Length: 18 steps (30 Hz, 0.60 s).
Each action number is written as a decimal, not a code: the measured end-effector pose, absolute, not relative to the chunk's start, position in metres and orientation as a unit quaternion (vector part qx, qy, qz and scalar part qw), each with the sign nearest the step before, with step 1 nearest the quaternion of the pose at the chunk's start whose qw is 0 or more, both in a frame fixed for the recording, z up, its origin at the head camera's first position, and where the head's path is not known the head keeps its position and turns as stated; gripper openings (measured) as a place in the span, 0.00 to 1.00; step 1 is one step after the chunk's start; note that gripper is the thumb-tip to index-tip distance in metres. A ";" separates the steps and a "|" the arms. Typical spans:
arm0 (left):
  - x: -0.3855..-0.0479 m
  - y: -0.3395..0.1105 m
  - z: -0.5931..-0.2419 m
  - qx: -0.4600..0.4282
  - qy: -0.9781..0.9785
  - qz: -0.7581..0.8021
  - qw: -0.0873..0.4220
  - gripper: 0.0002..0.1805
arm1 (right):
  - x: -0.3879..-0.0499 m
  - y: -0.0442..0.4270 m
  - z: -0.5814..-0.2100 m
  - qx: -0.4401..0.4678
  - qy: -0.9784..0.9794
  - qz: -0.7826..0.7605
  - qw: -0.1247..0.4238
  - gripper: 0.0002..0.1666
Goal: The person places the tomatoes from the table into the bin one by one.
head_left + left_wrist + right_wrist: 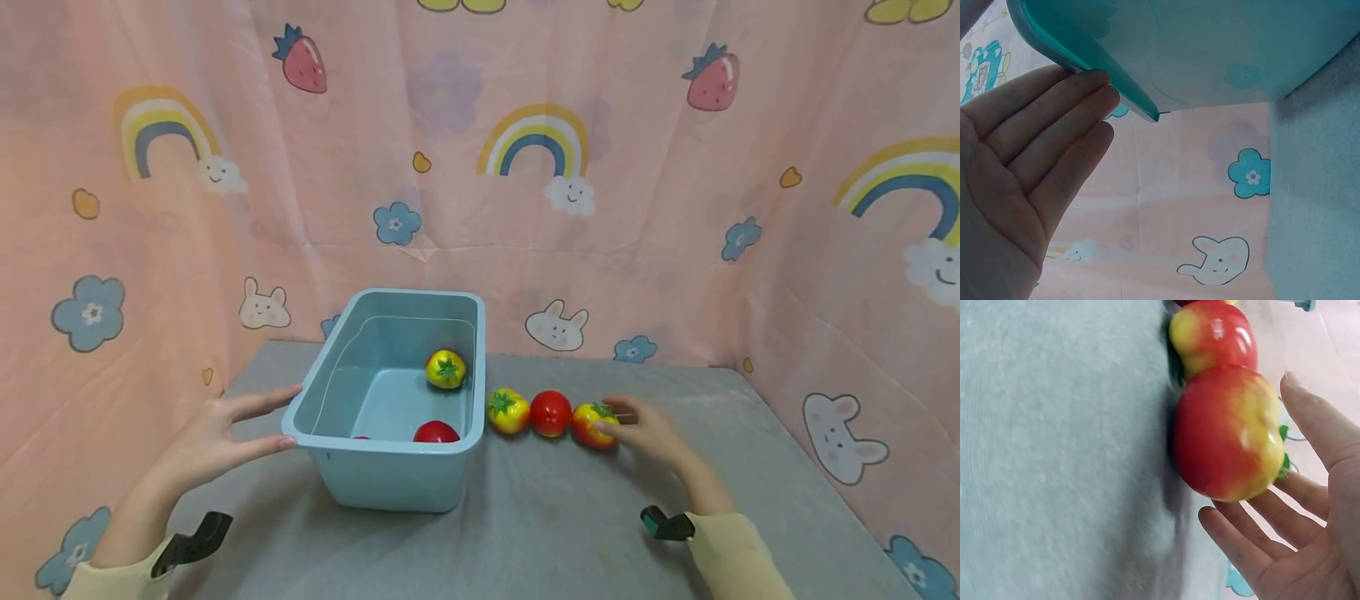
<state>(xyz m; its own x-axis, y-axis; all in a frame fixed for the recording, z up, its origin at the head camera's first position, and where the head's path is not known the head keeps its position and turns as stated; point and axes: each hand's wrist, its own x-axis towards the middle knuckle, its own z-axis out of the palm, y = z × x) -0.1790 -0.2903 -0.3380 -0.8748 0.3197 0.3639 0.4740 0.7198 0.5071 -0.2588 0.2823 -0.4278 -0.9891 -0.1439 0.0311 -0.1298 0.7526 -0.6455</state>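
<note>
A light blue plastic bin stands left of the middle on the grey table. My left hand touches its left rim with extended fingers, which the left wrist view shows lying straight against the edge. Beside the bin, a yellow-red tomato, a red tomato and another yellow-red tomato with green leaves form a row. Around the rightmost one my right hand is spread, thumb and fingers apart in the right wrist view, not curled round it. Inside the bin are a yellow tomato and a red one.
The grey tabletop extends in front of and to the right of the bin. A pink curtain with printed rainbows and rabbits hangs behind and at both sides. In the bin, a small red patch shows just behind the front rim.
</note>
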 end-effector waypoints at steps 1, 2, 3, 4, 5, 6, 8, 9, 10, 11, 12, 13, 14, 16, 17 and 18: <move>-0.179 -0.290 -0.338 -0.217 -0.918 -0.306 0.126 0.32 | -0.259 0.281 -0.429 -0.070 0.937 -0.342 0.011 0.42; -0.179 -0.290 -0.338 -0.217 -0.919 -0.306 0.125 0.32 | -0.259 0.280 -0.430 -0.067 0.938 -0.340 0.011 0.42; -0.179 -0.290 -0.338 -0.217 -0.919 -0.306 0.125 0.32 | -0.259 0.279 -0.431 -0.066 0.938 -0.340 0.011 0.41; -0.179 -0.290 -0.338 -0.217 -0.919 -0.305 0.125 0.32 | -0.259 0.279 -0.433 -0.069 0.938 -0.340 0.012 0.41; -0.180 -0.290 -0.338 -0.217 -0.919 -0.304 0.124 0.32 | -0.260 0.278 -0.434 -0.070 0.938 -0.340 0.014 0.40; -0.180 -0.290 -0.338 -0.217 -0.919 -0.303 0.125 0.32 | -0.260 0.278 -0.435 -0.072 0.937 -0.340 0.014 0.39; -0.180 -0.289 -0.338 -0.218 -0.919 -0.302 0.126 0.32 | -0.261 0.278 -0.438 -0.075 0.936 -0.344 0.014 0.38; -0.180 -0.289 -0.338 -0.218 -0.919 -0.302 0.127 0.32 | -0.261 0.277 -0.438 -0.077 0.935 -0.345 0.014 0.38; -0.181 -0.289 -0.338 -0.218 -0.919 -0.302 0.128 0.32 | -0.261 0.277 -0.439 -0.078 0.935 -0.346 0.014 0.38; -0.181 -0.289 -0.338 -0.218 -0.919 -0.303 0.128 0.32 | -0.261 0.277 -0.439 -0.076 0.934 -0.349 0.015 0.38; -0.181 -0.289 -0.338 -0.218 -0.919 -0.303 0.129 0.32 | -0.261 0.277 -0.439 -0.076 0.933 -0.351 0.015 0.38; -0.181 -0.289 -0.338 -0.217 -0.919 -0.303 0.129 0.32 | -0.261 0.277 -0.439 -0.076 0.933 -0.353 0.016 0.38; -0.180 -0.289 -0.338 -0.217 -0.919 -0.304 0.129 0.32 | -0.261 0.277 -0.439 -0.076 0.932 -0.354 0.017 0.38; -0.180 -0.290 -0.338 -0.216 -0.919 -0.304 0.129 0.32 | -0.261 0.277 -0.438 -0.076 0.931 -0.355 0.017 0.38; -0.180 -0.290 -0.338 -0.215 -0.919 -0.304 0.130 0.32 | -0.262 0.277 -0.438 -0.075 0.931 -0.356 0.018 0.38; -0.180 -0.290 -0.338 -0.214 -0.919 -0.304 0.130 0.32 | -0.262 0.277 -0.438 -0.074 0.930 -0.359 0.019 0.38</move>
